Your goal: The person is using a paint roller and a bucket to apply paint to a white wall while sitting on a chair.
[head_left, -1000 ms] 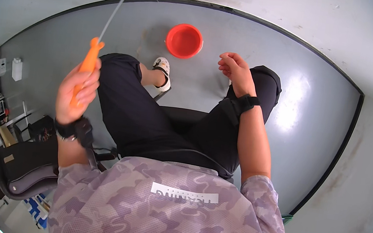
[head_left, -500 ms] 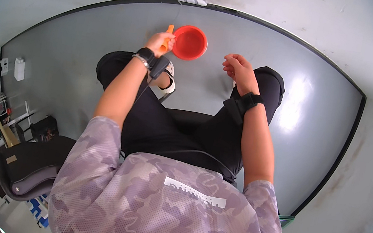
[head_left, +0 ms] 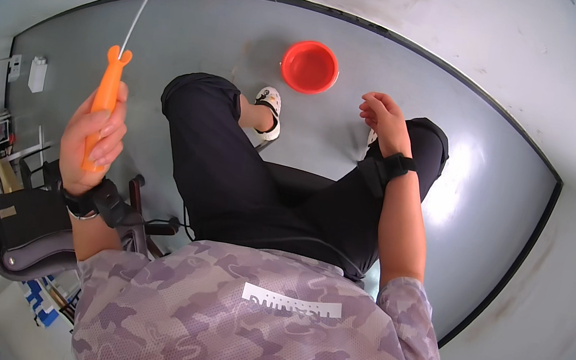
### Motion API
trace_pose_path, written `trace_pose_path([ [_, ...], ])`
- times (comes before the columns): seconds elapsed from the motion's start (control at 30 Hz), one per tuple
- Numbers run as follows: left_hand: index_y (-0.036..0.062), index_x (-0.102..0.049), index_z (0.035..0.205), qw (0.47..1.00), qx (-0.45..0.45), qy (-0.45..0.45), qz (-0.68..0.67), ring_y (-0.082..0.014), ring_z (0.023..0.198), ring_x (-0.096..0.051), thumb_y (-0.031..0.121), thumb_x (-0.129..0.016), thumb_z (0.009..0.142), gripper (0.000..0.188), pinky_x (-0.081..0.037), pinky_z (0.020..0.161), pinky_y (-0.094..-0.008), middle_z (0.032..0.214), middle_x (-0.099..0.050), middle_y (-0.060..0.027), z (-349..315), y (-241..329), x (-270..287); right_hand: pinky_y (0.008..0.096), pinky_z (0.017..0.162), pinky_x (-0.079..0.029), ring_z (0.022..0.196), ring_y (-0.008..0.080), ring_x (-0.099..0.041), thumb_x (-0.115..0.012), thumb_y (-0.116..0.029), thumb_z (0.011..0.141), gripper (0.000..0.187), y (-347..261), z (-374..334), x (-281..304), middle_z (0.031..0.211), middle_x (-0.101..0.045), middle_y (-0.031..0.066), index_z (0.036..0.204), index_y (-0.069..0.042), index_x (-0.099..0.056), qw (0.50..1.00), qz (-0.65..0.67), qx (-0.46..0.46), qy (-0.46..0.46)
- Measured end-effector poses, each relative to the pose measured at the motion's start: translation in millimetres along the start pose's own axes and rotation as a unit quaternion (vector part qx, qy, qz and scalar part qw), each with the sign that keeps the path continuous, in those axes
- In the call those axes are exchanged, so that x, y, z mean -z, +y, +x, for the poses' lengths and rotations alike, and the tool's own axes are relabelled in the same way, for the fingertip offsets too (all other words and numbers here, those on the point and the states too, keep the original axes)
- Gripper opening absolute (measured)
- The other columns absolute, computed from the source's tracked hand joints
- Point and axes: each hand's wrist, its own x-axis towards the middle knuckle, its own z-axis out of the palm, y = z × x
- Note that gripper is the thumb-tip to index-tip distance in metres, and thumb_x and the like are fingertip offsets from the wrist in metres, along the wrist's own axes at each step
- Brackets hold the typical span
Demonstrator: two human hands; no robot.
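Your left hand (head_left: pixel 87 137) is clamped around the slim orange handle (head_left: pixel 104 102) of a thin grey rod (head_left: pixel 142 6), holding it to the left of your left knee (head_left: pixel 200 94) with the rod slanting up and away. Your right hand (head_left: pixel 386 120) hangs half-curled, fingers loosely bent short of a fist, beside your right knee (head_left: pixel 429 142), near the round red bucket (head_left: pixel 307 89) on the smooth grey floor (head_left: pixel 486 211).

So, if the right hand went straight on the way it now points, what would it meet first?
Probably the whitish, smudged wall: the line from the right hand seems to pass right of the round red bucket. Depth and height are unclear in this single view.
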Motion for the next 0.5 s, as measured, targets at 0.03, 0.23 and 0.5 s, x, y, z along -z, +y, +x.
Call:
trace_pose_path([
  [0.03,-0.0018,-0.038,0.106,1.0,-0.004,0.004,0.0,-0.0027,0.038,-0.031,0.009,-0.045,0.082,0.027,-0.028,0.035,-0.015,0.066,-0.038,-0.0004,0.4,-1.6,-4.7,0.0216,0.069,-0.041,0.074,0.0095,-0.053,-0.053,-0.023,0.083,0.02,0.7,1.1,-0.2,0.08,-0.057,0.0018,0.093,-0.005,-0.056,1.0,0.001,0.005,0.007],
  [0.23,-0.0024,-0.037,0.107,0.999,0.029,0.021,-0.026,-0.0023,0.04,-0.032,0.007,-0.043,0.083,0.026,-0.027,0.033,-0.0151,0.066,-0.037,0.0,21.0,-18.2,-12.5,0.0212,0.068,-0.041,0.073,0.0093,-0.053,-0.053,-0.022,0.083,0.021,3.6,0.8,3.1,0.08,-0.057,0.002,0.092,-0.004,-0.056,1.0,-0.005,0.001,0.009],
  [0.5,-0.0011,-0.043,0.102,0.984,0.113,-0.051,-0.132,-0.0012,0.045,-0.035,0.006,-0.046,0.085,0.019,-0.031,0.038,-0.0147,0.065,-0.037,0.0027,134.4,-81.1,23.6,0.0211,0.07,-0.04,0.074,0.0087,-0.051,-0.052,-0.023,0.085,0.02,5.0,2.9,9.3,0.08,-0.055,0.0,0.094,-0.006,-0.056,1.0,-0.008,-0.008,0.007],
])
